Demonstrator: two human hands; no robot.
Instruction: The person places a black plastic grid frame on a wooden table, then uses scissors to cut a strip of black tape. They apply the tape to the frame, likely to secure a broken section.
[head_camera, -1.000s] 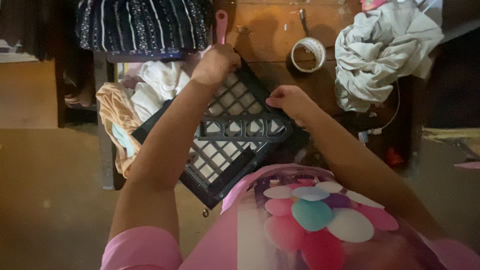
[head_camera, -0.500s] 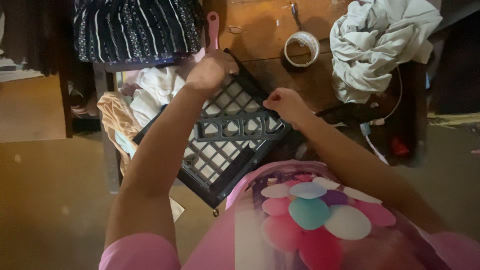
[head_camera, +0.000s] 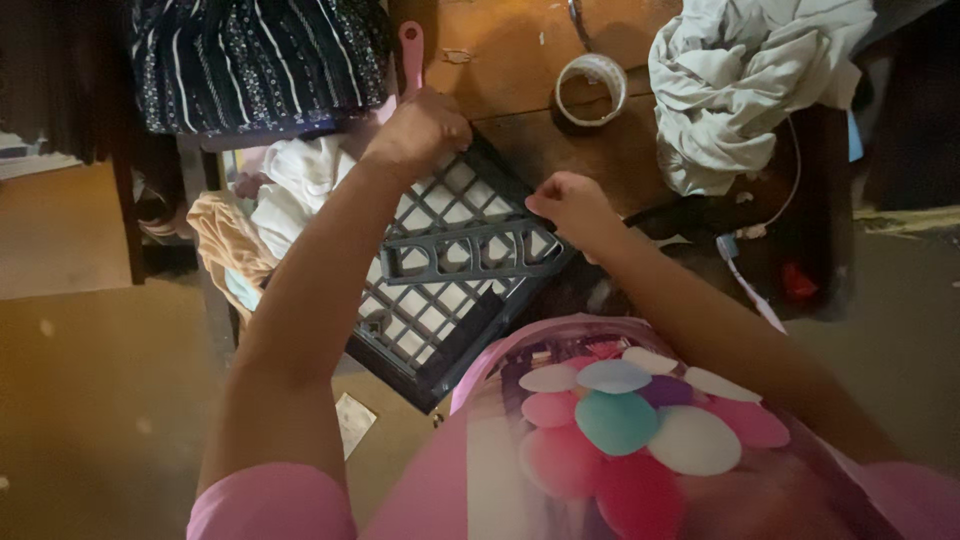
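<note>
A dark plastic lattice basket (head_camera: 440, 290) lies tilted against the edge of a wooden table (head_camera: 520, 60), its grid wall facing me. My left hand (head_camera: 420, 128) grips the basket's upper rim. My right hand (head_camera: 572, 205) pinches the rim at the right, by the basket's slotted handle band. A pink handle (head_camera: 410, 45) sticks up just behind my left hand; I cannot tell whether that hand holds it.
A roll of tape (head_camera: 590, 85) and a crumpled pale cloth (head_camera: 745, 85) lie on the table. A dark striped garment (head_camera: 255, 60) hangs at the upper left over white and orange clothes (head_camera: 270, 190). A white cable (head_camera: 745, 280) trails at the right.
My view has shifted slightly. Both hands stay on the basket's rim, and the basket has barely moved.
</note>
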